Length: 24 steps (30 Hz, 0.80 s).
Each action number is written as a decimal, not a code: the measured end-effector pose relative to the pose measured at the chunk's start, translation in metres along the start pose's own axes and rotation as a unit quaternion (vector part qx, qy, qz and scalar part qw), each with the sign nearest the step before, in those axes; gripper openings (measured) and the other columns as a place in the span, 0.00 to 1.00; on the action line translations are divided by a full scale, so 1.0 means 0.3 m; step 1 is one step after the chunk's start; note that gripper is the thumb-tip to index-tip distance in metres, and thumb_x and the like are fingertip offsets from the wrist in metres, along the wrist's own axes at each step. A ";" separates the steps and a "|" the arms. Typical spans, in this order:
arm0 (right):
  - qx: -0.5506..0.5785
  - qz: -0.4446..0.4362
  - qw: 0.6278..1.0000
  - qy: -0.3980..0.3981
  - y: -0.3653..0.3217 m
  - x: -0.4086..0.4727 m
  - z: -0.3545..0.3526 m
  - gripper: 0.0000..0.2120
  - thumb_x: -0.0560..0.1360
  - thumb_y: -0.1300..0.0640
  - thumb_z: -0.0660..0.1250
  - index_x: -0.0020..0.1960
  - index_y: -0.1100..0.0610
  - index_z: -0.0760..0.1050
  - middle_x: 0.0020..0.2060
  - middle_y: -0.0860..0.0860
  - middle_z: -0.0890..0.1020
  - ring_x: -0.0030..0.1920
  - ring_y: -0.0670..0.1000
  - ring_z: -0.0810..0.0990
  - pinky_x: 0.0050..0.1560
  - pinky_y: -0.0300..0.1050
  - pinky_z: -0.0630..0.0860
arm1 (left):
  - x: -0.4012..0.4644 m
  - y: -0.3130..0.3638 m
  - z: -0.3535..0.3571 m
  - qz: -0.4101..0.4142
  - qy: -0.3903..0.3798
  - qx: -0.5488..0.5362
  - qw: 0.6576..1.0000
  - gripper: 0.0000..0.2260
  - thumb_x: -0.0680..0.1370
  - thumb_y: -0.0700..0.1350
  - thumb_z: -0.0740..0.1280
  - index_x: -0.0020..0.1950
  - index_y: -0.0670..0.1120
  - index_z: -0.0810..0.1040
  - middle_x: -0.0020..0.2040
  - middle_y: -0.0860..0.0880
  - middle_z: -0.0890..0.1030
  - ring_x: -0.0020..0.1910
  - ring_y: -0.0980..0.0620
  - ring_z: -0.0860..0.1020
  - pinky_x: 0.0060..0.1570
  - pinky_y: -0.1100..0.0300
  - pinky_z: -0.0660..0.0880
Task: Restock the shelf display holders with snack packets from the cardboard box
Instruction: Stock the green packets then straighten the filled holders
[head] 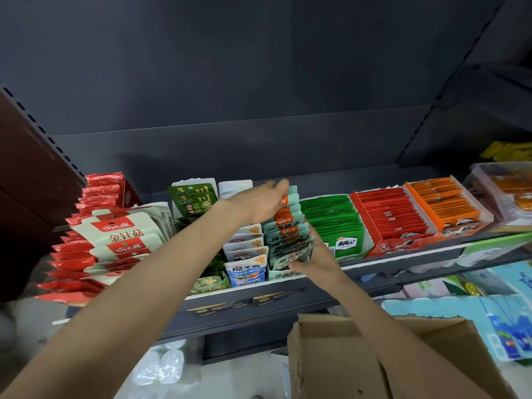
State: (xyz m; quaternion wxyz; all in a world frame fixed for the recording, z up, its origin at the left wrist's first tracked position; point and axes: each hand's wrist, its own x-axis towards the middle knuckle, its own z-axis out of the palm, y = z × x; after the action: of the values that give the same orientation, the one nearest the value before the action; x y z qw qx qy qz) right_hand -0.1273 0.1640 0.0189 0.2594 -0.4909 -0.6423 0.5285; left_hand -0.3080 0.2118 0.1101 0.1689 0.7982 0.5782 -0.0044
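A row of pale-green snack packets with orange labels (288, 223) stands upright in a display holder on the shelf. My left hand (260, 201) reaches over the back of this row, fingers pressing the rear packets. My right hand (312, 256) grips a small bunch of the same pale-green packets (290, 251) at the front of the holder. The open cardboard box (359, 358) sits below at the lower right, under my right forearm; its contents are hidden.
Left of the holder stand blue-and-white packets (244, 264), green packets (194, 201) and red-and-white mushroom packs (121, 234). To the right are holders of green (334, 220), red (391, 217) and orange (444, 203) packets. The shelf edge (259, 300) runs in front; light-blue packs (489, 318) lie below right.
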 end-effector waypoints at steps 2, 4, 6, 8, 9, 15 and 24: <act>0.042 0.012 0.999 -0.015 0.000 0.003 -0.002 0.41 0.66 0.76 0.70 0.69 0.45 0.60 0.50 0.44 0.80 0.53 0.40 0.79 0.49 0.36 0.78 | -0.006 -0.002 0.013 0.008 0.005 0.009 1.000 0.06 0.83 0.44 0.53 0.58 0.44 0.64 0.56 0.43 0.71 0.47 0.46 0.73 0.49 0.48 0.73; 0.064 0.017 0.998 -0.019 0.005 0.005 0.001 0.43 0.65 0.77 0.71 0.71 0.49 0.60 0.50 0.45 0.80 0.55 0.45 0.79 0.49 0.37 0.78 | -0.008 -0.004 0.018 0.012 0.005 -0.002 1.000 0.04 0.82 0.43 0.54 0.55 0.45 0.65 0.58 0.43 0.70 0.48 0.49 0.70 0.49 0.53 0.70; 0.070 0.015 0.997 -0.020 0.007 0.002 0.003 0.44 0.64 0.78 0.71 0.71 0.49 0.59 0.51 0.45 0.79 0.54 0.42 0.79 0.48 0.37 0.78 | -0.011 -0.004 0.016 0.015 0.017 -0.018 1.000 0.01 0.82 0.43 0.56 0.51 0.46 0.67 0.62 0.43 0.69 0.52 0.49 0.70 0.54 0.54 0.70; 0.066 0.013 0.997 -0.026 0.011 0.001 -0.001 0.46 0.63 0.78 0.71 0.72 0.48 0.58 0.53 0.45 0.78 0.53 0.38 0.78 0.48 0.35 0.78 | -0.016 -0.004 0.016 0.018 0.038 -0.016 0.999 0.02 0.81 0.42 0.58 0.51 0.45 0.69 0.66 0.43 0.67 0.60 0.46 0.71 0.60 0.52 0.70; 0.065 0.014 0.997 -0.029 0.013 0.003 -0.003 0.47 0.63 0.78 0.72 0.73 0.49 0.57 0.54 0.46 0.78 0.55 0.39 0.78 0.49 0.36 0.78 | -0.019 0.001 0.018 0.018 0.045 -0.017 0.999 0.03 0.81 0.42 0.58 0.51 0.44 0.70 0.66 0.42 0.68 0.61 0.45 0.71 0.61 0.51 0.70; 0.072 0.014 0.997 -0.030 0.008 0.002 -0.002 0.46 0.63 0.77 0.73 0.73 0.54 0.58 0.57 0.51 0.78 0.56 0.41 0.78 0.47 0.34 0.77 | -0.017 0.026 0.029 -0.003 0.012 0.011 1.000 0.10 0.82 0.36 0.53 0.63 0.38 0.64 0.69 0.36 0.65 0.71 0.38 0.62 0.67 0.49 0.65; 0.010 -0.029 0.999 0.045 -0.020 -0.002 0.003 0.40 0.65 0.68 0.76 0.67 0.45 0.60 0.52 0.40 0.77 0.51 0.31 0.77 0.53 0.32 0.76 | -0.047 0.037 0.020 0.004 -0.017 -0.006 1.000 0.08 0.79 0.36 0.56 0.50 0.46 0.57 0.46 0.45 0.70 0.46 0.46 0.72 0.46 0.50 0.72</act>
State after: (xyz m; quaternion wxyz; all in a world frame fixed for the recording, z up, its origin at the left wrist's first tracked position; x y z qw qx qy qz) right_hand -0.1301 0.1631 0.0245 0.3082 -0.4924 -0.6386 0.5047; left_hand -0.3014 0.1940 0.1101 0.1833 0.7991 0.5725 -0.0139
